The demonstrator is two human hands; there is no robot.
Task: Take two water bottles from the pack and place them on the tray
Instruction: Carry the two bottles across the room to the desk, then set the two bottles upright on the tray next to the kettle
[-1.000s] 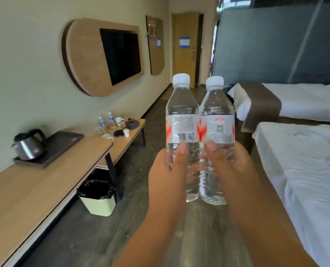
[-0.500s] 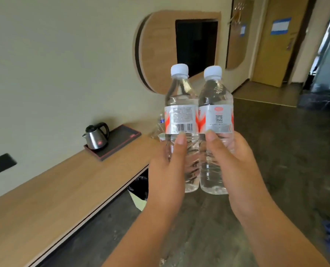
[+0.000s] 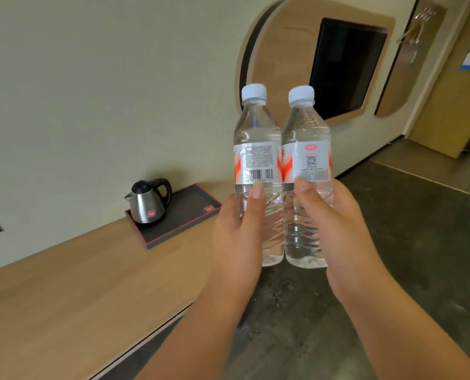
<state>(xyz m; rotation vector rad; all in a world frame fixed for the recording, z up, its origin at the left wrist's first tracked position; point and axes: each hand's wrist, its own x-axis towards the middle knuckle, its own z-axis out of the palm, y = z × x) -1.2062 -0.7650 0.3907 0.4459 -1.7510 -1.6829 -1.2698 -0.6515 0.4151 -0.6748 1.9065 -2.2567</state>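
I hold two clear water bottles upright and side by side in front of me, both with white caps and red-and-white labels. My left hand (image 3: 238, 231) grips the left bottle (image 3: 257, 149) around its lower half. My right hand (image 3: 335, 223) grips the right bottle (image 3: 306, 149) the same way. The bottles touch each other. The dark tray (image 3: 190, 212) with a thin red edge lies on the wooden counter, to the left of and beyond my hands. The pack is out of view.
A steel kettle (image 3: 147, 202) with a black handle stands on the tray's left end. The long wooden counter (image 3: 72, 292) runs along the wall at left. A wall-mounted screen (image 3: 343, 67) sits on a wooden panel; a door (image 3: 456, 100) is at far right. Dark floor lies below.
My view has swung left and moved closer to the counter; the tray and kettle now appear larger and nearer. Both bottles stay upright in my hands, held the same way.
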